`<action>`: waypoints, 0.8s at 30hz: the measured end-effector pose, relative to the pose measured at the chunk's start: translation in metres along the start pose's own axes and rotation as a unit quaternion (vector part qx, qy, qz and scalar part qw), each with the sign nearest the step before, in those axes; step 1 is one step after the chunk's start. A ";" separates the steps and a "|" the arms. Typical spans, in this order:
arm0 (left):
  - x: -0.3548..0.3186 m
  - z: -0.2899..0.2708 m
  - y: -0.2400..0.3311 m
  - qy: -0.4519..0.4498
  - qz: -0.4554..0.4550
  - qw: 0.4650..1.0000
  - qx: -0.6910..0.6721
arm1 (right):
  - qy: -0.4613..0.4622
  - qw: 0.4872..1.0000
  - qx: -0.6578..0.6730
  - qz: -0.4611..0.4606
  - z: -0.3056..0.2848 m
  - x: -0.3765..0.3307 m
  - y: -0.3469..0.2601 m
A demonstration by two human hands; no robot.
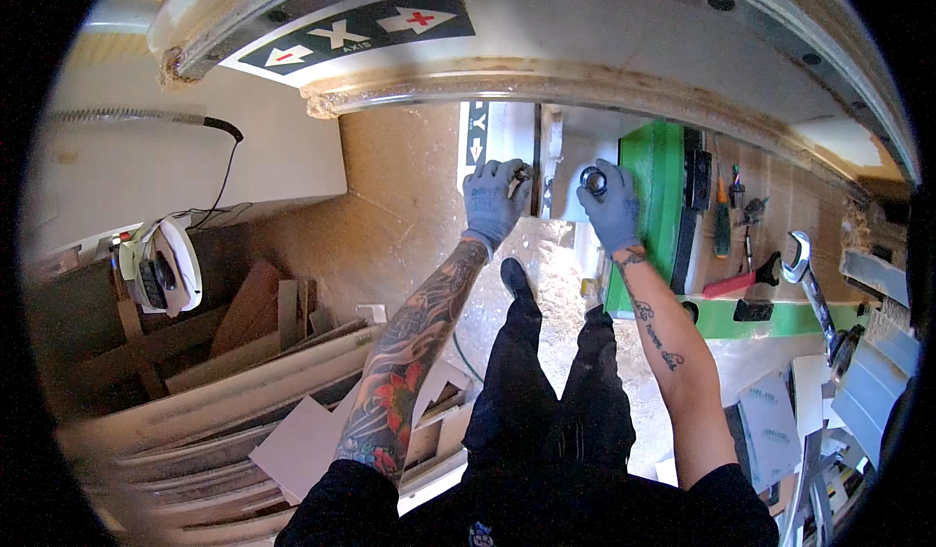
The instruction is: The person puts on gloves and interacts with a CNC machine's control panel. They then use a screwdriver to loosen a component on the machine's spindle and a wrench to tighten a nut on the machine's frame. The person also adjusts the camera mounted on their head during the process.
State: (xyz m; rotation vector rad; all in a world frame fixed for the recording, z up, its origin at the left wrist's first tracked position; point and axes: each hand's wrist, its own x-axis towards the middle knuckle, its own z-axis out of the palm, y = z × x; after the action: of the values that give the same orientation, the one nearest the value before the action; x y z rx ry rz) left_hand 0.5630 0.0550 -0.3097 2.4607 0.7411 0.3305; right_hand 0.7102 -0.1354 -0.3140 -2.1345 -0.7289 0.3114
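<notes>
Both of my hands wear grey gloves and reach forward over the pale machine bed (590, 137). My left hand (494, 199) is closed, its fingertips pinching a small metal piece (524, 173) beside the dark slot in the bed. The fingers partly cover that piece, so its kind is unclear. In my right hand (614, 208) is a round, shiny metal ring (593, 180) with a dark centre, gripped between thumb and fingers near the green edge of the machine (651, 191). The two hands are apart, with a strip of the bed between them.
A large machine beam (585, 50) crosses above my hands. To the right lie a screwdriver (721, 223), a red-handled brush (733, 283) and a large open-ended wrench (814, 289). Board offcuts (224, 396) are stacked at lower left. Sawdust (558, 284) covers the floor around my feet.
</notes>
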 end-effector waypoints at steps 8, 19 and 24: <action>-0.004 -0.002 0.006 -0.043 -0.013 0.998 0.037 | -0.018 0.999 -0.035 0.020 0.000 0.003 0.017; -0.016 -0.006 -0.007 0.014 0.016 1.000 -0.014 | 0.055 0.992 -0.108 -0.046 -0.007 0.001 0.028; -0.020 -0.001 -0.012 -0.042 -0.003 0.999 0.022 | -0.002 0.998 -0.052 0.038 -0.014 0.005 0.033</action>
State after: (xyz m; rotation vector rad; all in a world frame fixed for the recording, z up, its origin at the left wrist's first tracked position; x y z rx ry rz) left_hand 0.5409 0.0527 -0.3171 2.4972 0.7280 0.2097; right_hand 0.7336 -0.1579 -0.3312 -2.2652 -0.6816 0.3249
